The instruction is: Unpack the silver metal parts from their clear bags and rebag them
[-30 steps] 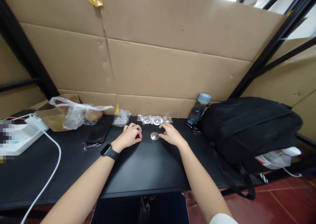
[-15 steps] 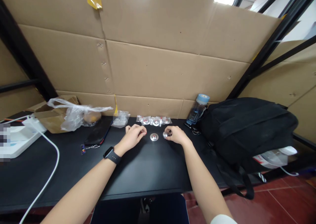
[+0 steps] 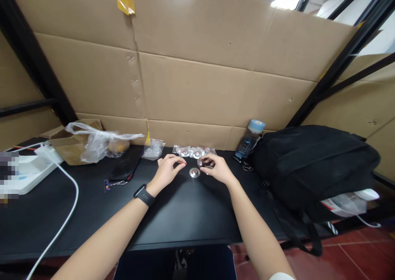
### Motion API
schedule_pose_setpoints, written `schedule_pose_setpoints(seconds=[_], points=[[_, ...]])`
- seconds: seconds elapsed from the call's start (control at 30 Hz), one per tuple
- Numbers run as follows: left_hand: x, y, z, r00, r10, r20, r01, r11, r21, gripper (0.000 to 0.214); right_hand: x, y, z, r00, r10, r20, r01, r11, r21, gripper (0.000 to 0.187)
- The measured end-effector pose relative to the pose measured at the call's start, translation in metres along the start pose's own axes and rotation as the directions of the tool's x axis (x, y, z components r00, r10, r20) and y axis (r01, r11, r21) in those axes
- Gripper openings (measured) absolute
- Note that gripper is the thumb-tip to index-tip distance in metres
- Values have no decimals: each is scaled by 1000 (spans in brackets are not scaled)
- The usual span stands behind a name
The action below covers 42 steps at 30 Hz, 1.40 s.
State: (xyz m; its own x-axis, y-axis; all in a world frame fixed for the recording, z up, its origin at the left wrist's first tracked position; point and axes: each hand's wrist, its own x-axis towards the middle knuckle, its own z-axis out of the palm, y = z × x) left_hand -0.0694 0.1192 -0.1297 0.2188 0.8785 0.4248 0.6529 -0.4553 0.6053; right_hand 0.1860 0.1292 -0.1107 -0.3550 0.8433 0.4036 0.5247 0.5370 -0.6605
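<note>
My left hand point(image 3: 169, 168) hovers over the black table left of centre, with thumb and forefinger pinched on a small red piece point(image 3: 186, 163). A shiny silver disc with a red middle point(image 3: 194, 172) lies flat on the table between my hands. My right hand point(image 3: 217, 169) grips a clear round cover point(image 3: 200, 162) by its edge, tilted just above and behind that disc. Part of another silvery round piece point(image 3: 210, 167) shows beneath the right fingers, mostly hidden by them. Behind my hands several similar discs in clear wrappers point(image 3: 196, 152) lie in a row.
Crumpled clear wrappers point(image 3: 153, 149) and a black pouch point(image 3: 126, 164) lie to the left, near a cardboard box point(image 3: 68, 150) and a white power strip point(image 3: 33, 173). A water bottle point(image 3: 249, 139) and black backpack point(image 3: 314, 169) stand right. Cardboard wall point(image 3: 191, 90) rises behind.
My right hand has moved slightly up and left, and the clear round cover in it is now raised and tilted. My left hand keeps its pinch. The view has shifted slightly.
</note>
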Motion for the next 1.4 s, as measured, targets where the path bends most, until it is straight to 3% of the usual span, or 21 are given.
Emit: schedule_pose_setpoints(seconds=[0.13, 0.3, 0.5, 0.73, 1.0, 1.4], points=[[1, -3, 7, 997, 39, -73, -44, 997, -61, 13, 1, -19, 31, 990, -39, -134, 72, 964, 255, 38], [1, -4, 12, 988, 51, -143, -65, 994, -91, 12, -2, -28, 53, 991, -41, -125, 91, 900, 426, 36], [-4, 5, 10, 983, 58, -175, -62, 998, -19, 11, -1, -23, 55, 992, 49, -114, 19, 850, 527, 31], [-1, 3, 13, 984, 36, -175, -72, 977, -201, 10, 0, -22, 54, 995, 79, -65, -18, 761, 648, 33], [-8, 14, 10, 972, 88, -216, -90, 996, 1, 8, 1, -20, 53, 993, 105, -44, -50, 748, 662, 32], [-11, 19, 15, 959, 64, -278, -77, 996, -35, 10, 0, -24, 48, 990, 139, 14, -107, 689, 717, 34]])
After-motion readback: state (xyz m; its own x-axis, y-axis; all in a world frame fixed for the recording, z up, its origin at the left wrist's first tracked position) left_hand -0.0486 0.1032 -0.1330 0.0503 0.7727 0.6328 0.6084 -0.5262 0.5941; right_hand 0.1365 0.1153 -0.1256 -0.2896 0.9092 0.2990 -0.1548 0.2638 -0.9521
